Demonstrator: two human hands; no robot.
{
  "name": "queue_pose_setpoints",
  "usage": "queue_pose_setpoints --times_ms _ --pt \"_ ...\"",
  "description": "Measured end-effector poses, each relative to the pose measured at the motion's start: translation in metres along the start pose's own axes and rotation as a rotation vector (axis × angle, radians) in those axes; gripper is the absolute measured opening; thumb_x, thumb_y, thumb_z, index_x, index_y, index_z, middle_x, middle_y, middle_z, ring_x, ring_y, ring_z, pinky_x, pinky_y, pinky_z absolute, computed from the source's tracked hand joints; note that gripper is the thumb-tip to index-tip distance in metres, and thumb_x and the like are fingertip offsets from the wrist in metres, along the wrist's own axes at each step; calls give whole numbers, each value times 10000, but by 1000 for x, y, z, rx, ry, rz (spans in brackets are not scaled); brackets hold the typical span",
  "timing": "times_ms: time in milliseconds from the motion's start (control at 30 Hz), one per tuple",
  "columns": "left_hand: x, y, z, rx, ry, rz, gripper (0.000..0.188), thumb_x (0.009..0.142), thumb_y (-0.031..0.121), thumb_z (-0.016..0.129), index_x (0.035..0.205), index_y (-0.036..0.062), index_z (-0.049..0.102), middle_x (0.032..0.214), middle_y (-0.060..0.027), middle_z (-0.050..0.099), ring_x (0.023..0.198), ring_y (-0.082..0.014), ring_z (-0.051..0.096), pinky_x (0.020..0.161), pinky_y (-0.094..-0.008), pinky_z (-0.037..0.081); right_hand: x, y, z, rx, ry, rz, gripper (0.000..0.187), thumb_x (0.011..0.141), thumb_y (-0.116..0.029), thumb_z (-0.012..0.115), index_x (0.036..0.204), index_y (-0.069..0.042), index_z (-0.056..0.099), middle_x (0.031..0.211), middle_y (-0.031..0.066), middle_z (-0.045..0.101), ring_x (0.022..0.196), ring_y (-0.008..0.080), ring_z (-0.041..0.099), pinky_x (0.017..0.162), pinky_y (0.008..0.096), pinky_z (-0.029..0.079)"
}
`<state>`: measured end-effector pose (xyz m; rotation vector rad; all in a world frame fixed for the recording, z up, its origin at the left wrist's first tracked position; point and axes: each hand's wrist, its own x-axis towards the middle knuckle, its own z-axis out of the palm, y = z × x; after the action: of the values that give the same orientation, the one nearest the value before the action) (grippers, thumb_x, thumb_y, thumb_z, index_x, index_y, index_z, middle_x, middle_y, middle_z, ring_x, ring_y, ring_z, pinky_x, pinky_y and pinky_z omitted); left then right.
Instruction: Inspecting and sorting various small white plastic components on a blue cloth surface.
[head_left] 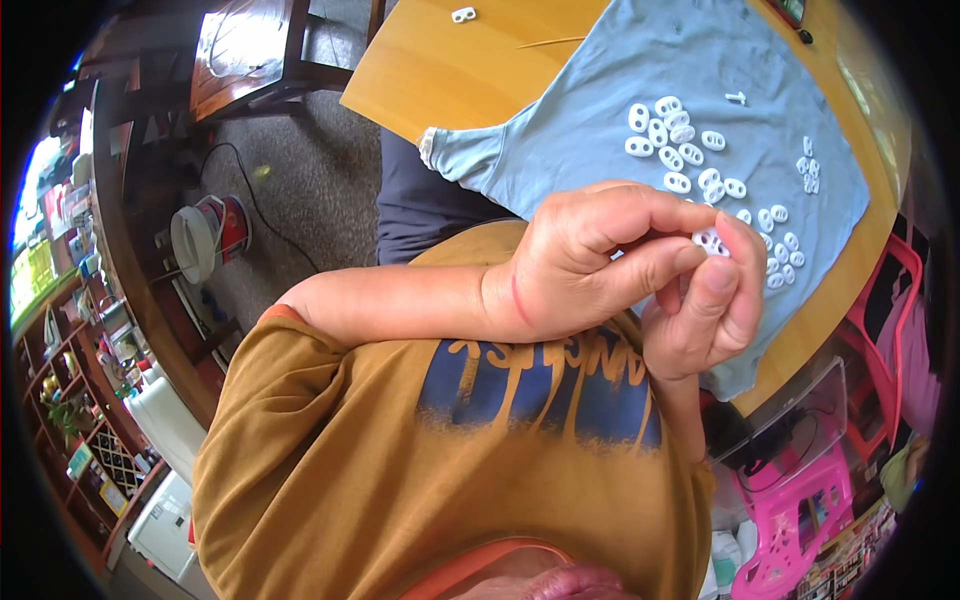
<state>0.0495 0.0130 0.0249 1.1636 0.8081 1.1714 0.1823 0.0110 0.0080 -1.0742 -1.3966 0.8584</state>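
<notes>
Close together over the table edge, my left hand [590, 255] and my right hand [705, 315] pinch one small white oval plastic piece with two holes [711, 241] between thumbs and fingertips. My fingers cover part of it. Just beyond them, more white two-holed oval pieces [671, 155] lie loosely spread on a light blue cloth [570, 120]. A second group of similar pieces [784, 250] sits to the right of my fingers. Farther right is a small cluster of white pieces [808, 170], too small to make out fully. One thin white part [736, 98] lies alone on the cloth.
The cloth covers much of a yellow wooden table [440, 70]. Another white piece [463, 15] and a thin stick [550, 42] lie on its bare wood. A pink plastic chair [800, 530] and a red chair [885, 330] stand right; a bucket [235, 222] is on the left floor.
</notes>
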Motion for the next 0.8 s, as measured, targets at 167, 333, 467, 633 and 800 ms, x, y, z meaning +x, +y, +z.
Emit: queue_pose_setpoints --times_ms 167,333,467,633,800 --pt "4 16 -3 -374 -24 -342 266 909 82 494 1149 -33 503 952 -84 600 822 -119 589 741 -257 500 0 0 -9 -175 -76 -105 278 918 -166 434 1057 54 532 906 65 531 655 94 448 548 222 371" --pt "15 7 -4 -434 40 -412 236 901 90 517 1112 -16 522 908 -54 598 733 -100 571 656 -235 489 -1 1 -10 -120 -82 -71 379 903 -148 450 1209 77 442 986 120 547 851 177 505 736 294 413" --pt "56 39 -24 -161 138 -359 214 861 66 543 1042 -48 558 816 -85 610 646 -121 587 602 -231 494 -13 6 -25 -163 -38 9 431 908 -151 456 1261 81 374 947 118 548 810 151 502 692 255 407" --pt "169 62 -80 147 191 200 149 841 116 550 844 -28 587 764 -76 602 646 -134 572 625 -248 462 -21 8 -37 -241 58 -8 314 860 -38 498 1146 90 480 832 135 571 720 197 532 646 296 436" --pt "206 65 -69 324 154 61 338 860 150 520 1112 -70 464 898 -89 560 709 -120 565 635 -230 458 -23 16 -46 -346 50 -33 225 808 54 508 1026 66 562 760 131 601 657 213 546 609 290 439"
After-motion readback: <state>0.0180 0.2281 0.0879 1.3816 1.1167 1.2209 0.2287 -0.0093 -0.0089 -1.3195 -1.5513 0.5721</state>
